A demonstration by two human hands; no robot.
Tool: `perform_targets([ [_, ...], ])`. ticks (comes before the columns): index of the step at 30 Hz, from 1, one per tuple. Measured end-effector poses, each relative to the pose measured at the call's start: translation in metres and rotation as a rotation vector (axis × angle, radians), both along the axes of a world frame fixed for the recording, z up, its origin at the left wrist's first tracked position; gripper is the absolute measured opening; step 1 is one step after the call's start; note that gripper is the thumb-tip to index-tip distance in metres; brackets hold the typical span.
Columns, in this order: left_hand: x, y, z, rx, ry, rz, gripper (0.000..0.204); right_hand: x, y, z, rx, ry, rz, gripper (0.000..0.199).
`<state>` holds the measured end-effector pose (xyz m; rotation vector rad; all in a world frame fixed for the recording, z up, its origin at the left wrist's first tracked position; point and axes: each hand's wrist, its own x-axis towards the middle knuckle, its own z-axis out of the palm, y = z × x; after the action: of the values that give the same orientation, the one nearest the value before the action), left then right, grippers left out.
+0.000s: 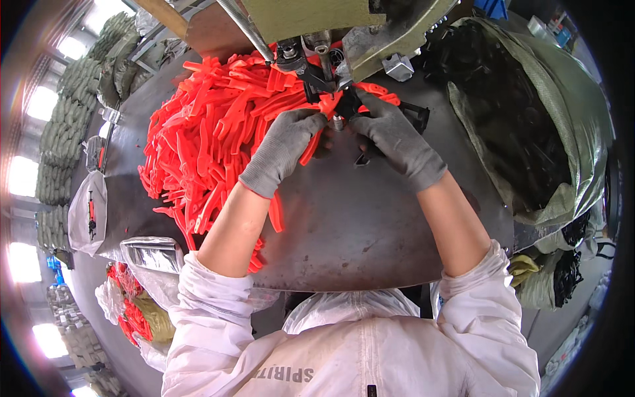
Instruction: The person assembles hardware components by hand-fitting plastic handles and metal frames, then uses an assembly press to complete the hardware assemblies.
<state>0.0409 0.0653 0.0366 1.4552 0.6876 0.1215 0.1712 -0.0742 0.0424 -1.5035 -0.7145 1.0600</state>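
My left hand (pixel 286 142), in a grey knit glove, is closed on a red plastic handle piece (pixel 329 103) under the head of a press-like machine (pixel 323 56). My right hand (pixel 397 139), gloved the same way, closes on a black plastic part (pixel 346 106) that meets the red piece at a small metal pin (pixel 338 122). Beyond my right fingers another red piece (pixel 378 90) shows; whether it joins the black part I cannot tell. A large heap of red handle pieces (pixel 205 132) lies beside my left hand. My fingertips are partly hidden.
Dark metal tabletop (pixel 357 231) runs up to my body. At the right, an open woven sack (pixel 562 126) holds many black parts (pixel 509 119). A plastic bag with red pieces (pixel 135 317) sits low at the left. Stacked sacks (pixel 66 139) line the windows.
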Motion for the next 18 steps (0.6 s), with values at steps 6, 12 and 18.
perform_targets([
  [6, -0.014, 0.066, -0.081, 1.062, 0.041, -0.24, 0.027, 0.003, 0.003, -0.02, -0.125, -0.022, 0.037, 0.051],
  [12, 0.015, 0.056, -0.032, 1.479, 0.597, -0.238, 0.032, -0.009, 0.0, -0.014, -0.112, 0.018, -0.016, 0.048],
  [18, -0.004, 0.06, -0.034, 1.519, 0.637, -0.224, 0.032, -0.01, -0.004, 0.009, -0.005, 0.044, 0.051, 0.046],
])
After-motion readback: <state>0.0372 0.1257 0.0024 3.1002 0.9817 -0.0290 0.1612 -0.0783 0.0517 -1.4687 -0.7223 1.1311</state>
